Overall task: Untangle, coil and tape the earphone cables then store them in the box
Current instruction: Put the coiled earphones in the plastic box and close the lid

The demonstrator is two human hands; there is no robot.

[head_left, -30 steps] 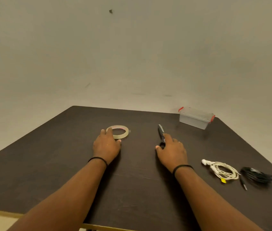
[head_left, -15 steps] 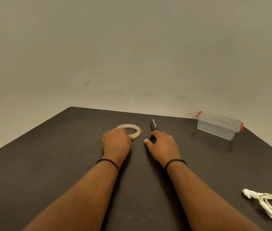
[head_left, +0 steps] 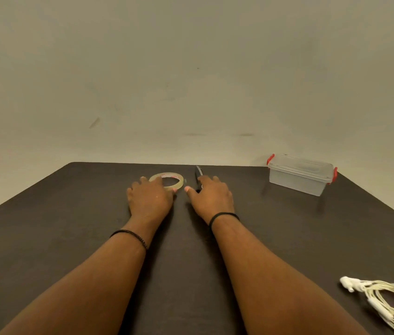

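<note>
Dark brown worktop (head_left: 70,226) carries everything. The left hand (head_left: 148,200) rests on the near edge of the clear tape roll (head_left: 168,180), fingers spread flat. The right hand (head_left: 211,198) lies over a black knife-like tool (head_left: 197,174), fingers relaxed. A closed clear box (head_left: 300,175) with red clips stands far right. White coiled earphones (head_left: 382,303) lie near right.
</note>
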